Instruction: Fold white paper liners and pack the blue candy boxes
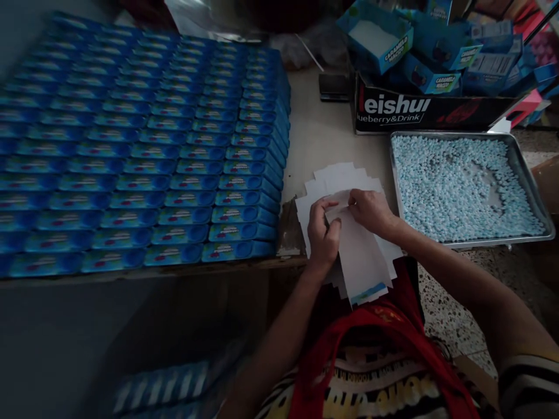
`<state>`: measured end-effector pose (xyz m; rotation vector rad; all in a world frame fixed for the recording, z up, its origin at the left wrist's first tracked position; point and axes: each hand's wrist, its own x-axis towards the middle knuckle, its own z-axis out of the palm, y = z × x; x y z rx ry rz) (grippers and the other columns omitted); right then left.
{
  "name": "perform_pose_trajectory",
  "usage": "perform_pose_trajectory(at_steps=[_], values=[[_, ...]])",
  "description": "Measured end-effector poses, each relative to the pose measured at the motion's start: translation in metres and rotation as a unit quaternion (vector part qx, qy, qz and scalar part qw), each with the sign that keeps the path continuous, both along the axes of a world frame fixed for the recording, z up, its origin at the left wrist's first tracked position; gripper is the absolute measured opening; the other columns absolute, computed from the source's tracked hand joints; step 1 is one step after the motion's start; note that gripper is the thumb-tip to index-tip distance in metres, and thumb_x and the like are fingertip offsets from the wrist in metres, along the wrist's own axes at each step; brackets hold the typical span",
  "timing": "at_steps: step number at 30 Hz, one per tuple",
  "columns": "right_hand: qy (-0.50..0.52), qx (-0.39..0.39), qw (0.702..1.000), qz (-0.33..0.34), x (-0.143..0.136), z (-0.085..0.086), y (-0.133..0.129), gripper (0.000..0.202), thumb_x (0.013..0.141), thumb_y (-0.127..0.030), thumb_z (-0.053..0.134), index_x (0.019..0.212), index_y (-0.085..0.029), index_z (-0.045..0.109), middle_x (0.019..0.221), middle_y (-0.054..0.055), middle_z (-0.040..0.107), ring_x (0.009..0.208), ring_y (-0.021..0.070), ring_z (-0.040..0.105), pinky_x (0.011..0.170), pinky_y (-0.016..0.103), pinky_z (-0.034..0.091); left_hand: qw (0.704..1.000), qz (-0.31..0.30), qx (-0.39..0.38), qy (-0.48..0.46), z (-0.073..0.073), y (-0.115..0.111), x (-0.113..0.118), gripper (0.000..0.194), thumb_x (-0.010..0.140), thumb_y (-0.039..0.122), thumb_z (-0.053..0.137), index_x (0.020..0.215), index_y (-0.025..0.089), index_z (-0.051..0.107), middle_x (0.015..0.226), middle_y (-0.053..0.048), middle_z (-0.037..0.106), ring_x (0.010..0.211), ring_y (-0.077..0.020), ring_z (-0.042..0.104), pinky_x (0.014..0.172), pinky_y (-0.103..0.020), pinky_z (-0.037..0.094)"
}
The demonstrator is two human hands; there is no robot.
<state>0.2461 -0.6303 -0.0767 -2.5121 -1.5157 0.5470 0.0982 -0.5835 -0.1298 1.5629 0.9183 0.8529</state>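
Unfolded white cardboard box blanks (336,174) lie overlapping at the table's front edge and reach over my lap. The top box blank (364,250) lies with its plain white side up, and a blue printed strip shows at its near end. My left hand (324,235) grips this blank's left edge, fingers curled over it and thumb on the near side. On the far part of the same blank, my right hand (371,212) has its fingertips pinched together at a fold. The fingertips of both hands are close to each other, and some are partly hidden.
Rows of filled-looking blue boxes (174,151) cover the table's left side. A metal tray (474,241) of small pale-blue candies (445,198) stands at right. Behind it, a black carton (449,113) holds open blue boxes (379,41). A dark flat object (333,87) lies beside the carton.
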Motion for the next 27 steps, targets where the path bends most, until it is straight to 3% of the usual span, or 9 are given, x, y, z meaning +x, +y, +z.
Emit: perform_pose_trajectory(at_steps=[4,6,8,10,13,15,18,22,27], values=[[0.015,0.062,0.997,-0.038,-0.001,-0.009,-0.003,0.046,0.087,-0.025,0.058,0.131,-0.012,0.054,0.097,0.01,0.075,0.089,0.0263,0.068,0.077,0.032,0.043,0.999,0.001,-0.007,-0.046,-0.005,0.011,-0.001,0.044,0.088,0.034,0.064,0.128,0.025,0.047,0.117,-0.008,0.068,0.116,-0.0217,0.067,0.109,-0.038,0.047],[0.045,0.072,0.995,-0.054,0.004,-0.008,-0.007,0.058,0.082,-0.02,0.061,0.138,-0.01,0.048,0.087,0.006,0.073,0.082,0.0235,0.066,0.075,0.031,0.041,0.999,-0.015,0.004,-0.037,-0.004,0.01,-0.003,0.034,0.094,0.04,0.061,0.123,0.024,0.053,0.117,-0.008,0.071,0.118,-0.0217,0.068,0.109,-0.037,0.047],[0.084,0.061,0.994,-0.028,0.014,-0.003,-0.01,0.055,0.082,-0.019,0.064,0.135,-0.012,0.054,0.081,0.001,0.07,0.078,0.0198,0.063,0.074,0.029,0.04,1.0,-0.011,0.016,-0.009,-0.001,0.008,-0.003,0.021,0.098,0.042,0.057,0.106,0.023,0.061,0.114,-0.008,0.073,0.116,-0.0218,0.068,0.106,-0.036,0.048],[0.122,0.042,0.991,0.02,0.025,0.003,-0.01,0.044,0.085,-0.022,0.066,0.128,-0.015,0.063,0.079,0.0,0.068,0.076,0.0166,0.06,0.073,0.027,0.039,1.0,0.003,0.019,0.01,0.002,0.006,0.0,0.021,0.1,0.04,0.053,0.093,0.022,0.061,0.111,-0.007,0.075,0.111,-0.0213,0.069,0.103,-0.035,0.049],[0.159,-0.006,0.984,0.075,0.037,0.01,-0.003,0.032,0.099,-0.032,0.056,0.121,-0.016,0.072,0.081,0.002,0.069,0.076,0.015,0.061,0.075,0.026,0.041,0.999,0.028,0.011,0.027,0.006,0.006,0.006,0.011,0.098,0.033,0.055,0.092,0.024,0.056,0.099,-0.004,0.073,0.104,-0.0203,0.069,0.098,-0.034,0.05],[0.135,-0.038,0.984,0.108,0.04,0.012,0.007,0.035,0.104,-0.037,0.05,0.117,-0.017,0.076,0.09,0.005,0.073,0.083,0.0161,0.064,0.079,0.027,0.042,0.999,0.025,-0.007,0.033,0.007,0.008,0.009,0.012,0.092,0.024,0.061,0.102,0.024,0.054,0.093,-0.001,0.07,0.103,-0.0204,0.069,0.098,-0.034,0.049],[0.058,-0.08,0.978,0.183,0.039,0.011,0.027,0.03,0.093,-0.04,0.07,0.114,-0.021,0.079,0.104,0.008,0.075,0.095,0.0195,0.066,0.082,0.027,0.042,0.998,0.004,-0.036,0.053,0.006,0.009,0.011,0.036,0.077,0.009,0.065,0.108,0.024,0.053,0.091,0.0,0.067,0.1,-0.0209,0.068,0.096,-0.034,0.05],[-0.024,-0.132,0.955,0.264,0.03,0.013,0.054,0.028,0.084,-0.038,0.076,0.105,-0.021,0.082,0.095,0.007,0.077,0.091,0.0219,0.068,0.078,0.029,0.044,0.998,0.016,-0.024,0.064,0.003,0.007,0.013,0.045,0.067,0.0,0.058,0.105,0.023,0.055,0.092,-0.001,0.064,0.092,-0.0197,0.063,0.089,-0.033,0.049],[-0.155,-0.163,0.891,0.393,0.013,0.014,0.07,0.025,0.089,-0.031,0.067,0.106,-0.017,0.078,0.096,0.01,0.076,0.093,0.025,0.069,0.078,0.033,0.046,0.998,0.058,-0.006,-0.02,-0.011,0.002,0.018,0.045,0.066,0.001,0.058,0.105,0.022,0.051,0.107,-0.005,0.06,0.101,-0.0182,0.059,0.091,-0.03,0.05]])
